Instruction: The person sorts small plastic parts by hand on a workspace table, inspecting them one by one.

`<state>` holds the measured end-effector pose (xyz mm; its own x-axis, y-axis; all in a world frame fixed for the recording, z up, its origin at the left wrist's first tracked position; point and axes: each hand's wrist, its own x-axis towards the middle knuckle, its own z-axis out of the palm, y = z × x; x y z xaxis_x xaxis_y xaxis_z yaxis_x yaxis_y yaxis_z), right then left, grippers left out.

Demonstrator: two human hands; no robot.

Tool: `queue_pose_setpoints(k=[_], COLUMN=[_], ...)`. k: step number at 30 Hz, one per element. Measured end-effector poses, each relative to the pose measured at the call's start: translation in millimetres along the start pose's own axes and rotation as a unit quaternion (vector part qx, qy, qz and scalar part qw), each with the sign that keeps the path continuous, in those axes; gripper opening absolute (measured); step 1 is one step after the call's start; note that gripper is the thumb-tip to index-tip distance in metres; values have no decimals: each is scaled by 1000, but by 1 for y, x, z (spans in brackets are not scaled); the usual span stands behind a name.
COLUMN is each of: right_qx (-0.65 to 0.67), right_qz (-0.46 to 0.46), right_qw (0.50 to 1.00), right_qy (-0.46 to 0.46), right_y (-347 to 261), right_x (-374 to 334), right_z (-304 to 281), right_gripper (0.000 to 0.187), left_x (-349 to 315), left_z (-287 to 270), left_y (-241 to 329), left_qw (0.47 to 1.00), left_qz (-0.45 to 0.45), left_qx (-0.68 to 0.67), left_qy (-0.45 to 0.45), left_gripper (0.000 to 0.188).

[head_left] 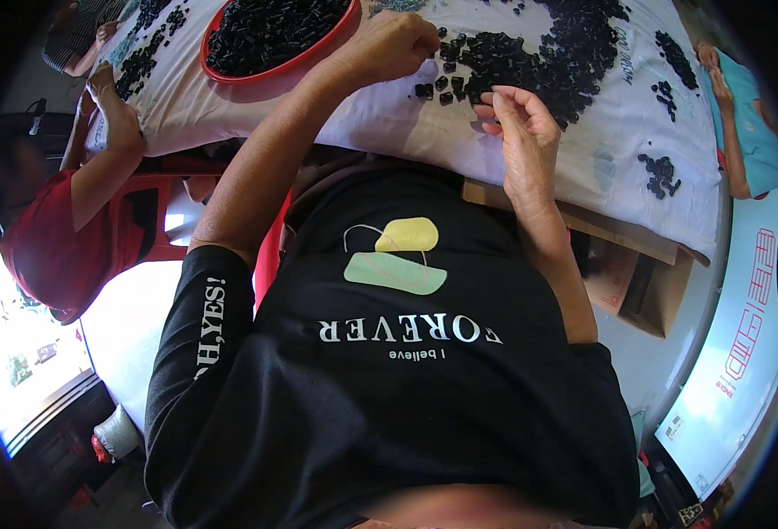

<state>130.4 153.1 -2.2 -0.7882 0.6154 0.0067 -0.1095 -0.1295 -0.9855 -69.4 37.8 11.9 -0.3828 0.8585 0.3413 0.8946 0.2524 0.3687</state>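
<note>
Small black plastic pieces [574, 53] lie in a wide heap on the cloth-covered table in front of me. My left hand [393, 46] is closed, fingers curled inward, at the heap's left edge; whatever its fingertips hold is hidden. A few loose black pieces [443, 84] lie between my two hands. My right hand [528, 137] hovers at the near edge of the heap, with thumb and index finger brought together and the other fingers bent behind them. Anything in that pinch is too small to make out. Left of my left forearm, a red basin [276, 78] is filled with similar black pieces.
Smaller clusters of black pieces [660, 176] lie toward the table's right side, and more [138, 69] at the far left. People sit at both sides, one in a red shirt [67, 238], one in a turquoise top [751, 123]. A cardboard box [618, 273] stands below the table edge.
</note>
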Motion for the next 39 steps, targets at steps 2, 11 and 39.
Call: queue_pose_setpoints(k=[2,11,39], right_qx=[1,7,-55], right_qz=[1,-5,-45], right_qw=[1000,1000,997], right_qy=[1,10,-9], right_y=[0,0,2], right_x=[0,-1,-4], right_z=[0,1,6], right_gripper=[16,15,17], left_x=[-2,-4,-35], left_z=[1,12,14], left_y=[5,24,35], left_qw=[999,998,976], left_qz=[0,-64,-25], left_qx=[-39,10,-160], left_qy=[11,-3,147], left_gripper=[13,14,13])
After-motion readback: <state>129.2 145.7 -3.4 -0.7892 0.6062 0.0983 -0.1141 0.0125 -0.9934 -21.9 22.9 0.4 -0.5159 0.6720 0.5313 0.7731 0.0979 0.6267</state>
